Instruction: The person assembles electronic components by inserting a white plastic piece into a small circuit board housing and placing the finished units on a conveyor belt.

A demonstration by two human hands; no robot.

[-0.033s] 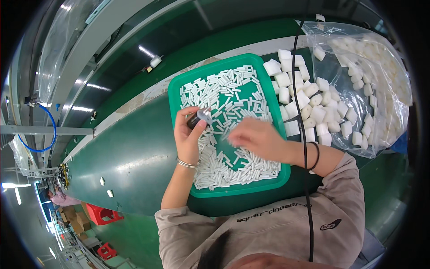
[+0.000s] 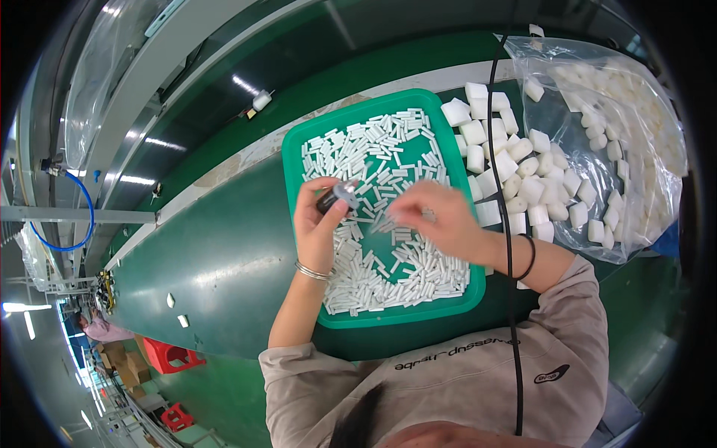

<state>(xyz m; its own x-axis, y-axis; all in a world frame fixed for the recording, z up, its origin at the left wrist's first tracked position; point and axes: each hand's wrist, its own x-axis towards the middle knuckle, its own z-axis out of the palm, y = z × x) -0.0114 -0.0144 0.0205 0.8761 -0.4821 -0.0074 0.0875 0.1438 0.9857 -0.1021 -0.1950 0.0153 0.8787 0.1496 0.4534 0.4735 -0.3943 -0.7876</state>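
Note:
My left hand [image 2: 315, 220] is closed round a small dark cylinder with a grey, metallic-looking end [image 2: 337, 199], held above the left part of a green tray [image 2: 290, 153]. Many short white tubes [image 2: 373, 138] lie loose in this tray, thickest along its far and near sides. Over the tray's middle, to the right of the cylinder and apart from it, is my right hand [image 2: 437, 216]. Its thumb and fingers are pinched together and partly smeared by motion. A blurred pale thing shows at the fingertips, too indistinct to name.
White foam-like blocks [image 2: 530, 190] are heaped right of the tray, beside a clear plastic bag [image 2: 635, 142] holding more. A black cable [image 2: 511, 299] hangs down in front of my right forearm. Two small white pieces lie on the green tabletop [image 2: 216, 261] at left.
My right hand has risen slightly and shifted a little to the right, and its fingers show more sharply. My left hand has barely moved and still holds the dark cylinder.

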